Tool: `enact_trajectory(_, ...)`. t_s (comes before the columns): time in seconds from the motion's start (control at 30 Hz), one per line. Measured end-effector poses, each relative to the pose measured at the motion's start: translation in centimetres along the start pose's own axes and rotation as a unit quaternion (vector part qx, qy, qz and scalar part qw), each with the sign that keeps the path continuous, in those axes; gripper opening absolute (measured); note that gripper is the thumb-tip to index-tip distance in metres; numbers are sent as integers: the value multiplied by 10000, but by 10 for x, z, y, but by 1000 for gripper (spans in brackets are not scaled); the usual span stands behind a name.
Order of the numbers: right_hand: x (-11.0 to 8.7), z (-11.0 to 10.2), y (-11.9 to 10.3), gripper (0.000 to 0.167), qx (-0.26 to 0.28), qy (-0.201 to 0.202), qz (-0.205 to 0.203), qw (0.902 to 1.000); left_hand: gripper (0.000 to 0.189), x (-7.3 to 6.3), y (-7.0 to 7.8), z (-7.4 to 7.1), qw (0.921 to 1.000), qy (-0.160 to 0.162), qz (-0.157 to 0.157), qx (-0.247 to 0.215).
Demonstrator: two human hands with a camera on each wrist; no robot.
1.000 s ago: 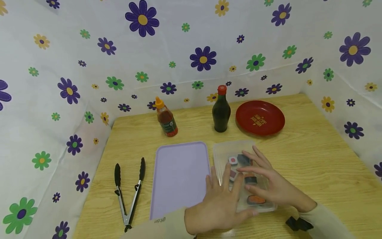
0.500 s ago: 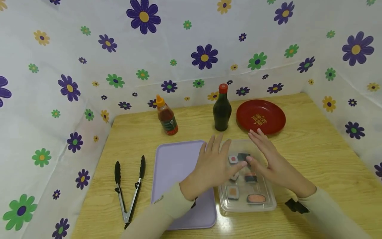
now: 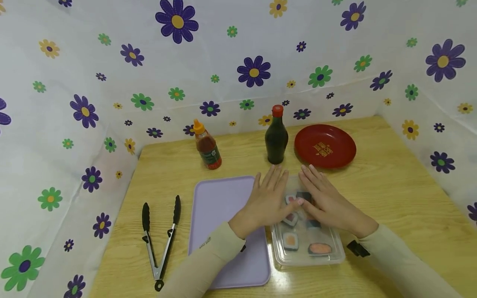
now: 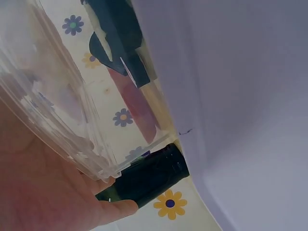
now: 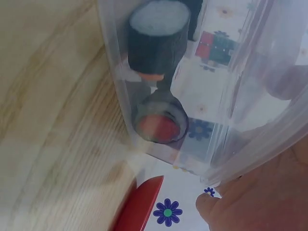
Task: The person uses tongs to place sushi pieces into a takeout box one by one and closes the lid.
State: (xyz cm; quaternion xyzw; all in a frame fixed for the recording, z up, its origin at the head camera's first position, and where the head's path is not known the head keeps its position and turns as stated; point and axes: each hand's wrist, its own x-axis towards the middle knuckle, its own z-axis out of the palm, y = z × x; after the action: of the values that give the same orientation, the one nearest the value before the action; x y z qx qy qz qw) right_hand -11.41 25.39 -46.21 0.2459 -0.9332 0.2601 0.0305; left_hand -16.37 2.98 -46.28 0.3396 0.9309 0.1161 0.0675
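Note:
A clear lidded plastic box (image 3: 307,261) with several sushi pieces inside, among them a roll (image 3: 290,241) and an orange-topped piece (image 3: 319,248), sits on the table. My left hand (image 3: 263,205) rests with straight fingers along the lid's left side. Opposite it, my right hand (image 3: 331,207) lies flat over the right side, thumbs nearly meeting above the sushi. In the left wrist view, the hand (image 4: 53,187) is at the box's edge (image 4: 91,163). The right wrist view shows a dark-wrapped roll (image 5: 159,43) through the wall, with the right hand (image 5: 264,197) against the lid's rim.
A lilac tray (image 3: 223,203) adjoins the box on the left, partly under my left forearm. Tongs (image 3: 160,248) lie spread farther left. Behind stand a sauce bottle with an orange tip (image 3: 208,151), a dark red-capped bottle (image 3: 276,140) and a red plate (image 3: 325,145).
My left hand has moved away from me, from the near part of the box toward its far left side. My right hand lifted, straightened its fingers, then came inward onto the lid.

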Motion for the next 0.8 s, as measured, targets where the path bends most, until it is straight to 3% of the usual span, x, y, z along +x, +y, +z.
enact_trajectory(0.33, 3, 2, -6, 78, -426, -261, 363, 9981, 91, -2, -3, 3, 9998, 121, -128, -63)
enact_trajectory(0.5, 5, 4, -7, 78, -534, -178, 341, 9978, 81, -4, -3, 3, 9996, 171, -216, -66)
enact_trajectory(0.7, 5, 8, -7, 77, -432, -33, 276, 9987, 76, -7, -6, 0, 9999, 118, -22, 55)
enact_trajectory(0.8, 5, 9, -7, 74, -338, 100, 156, 9993, 75, -8, -6, -1, 9999, 28, -72, -131)
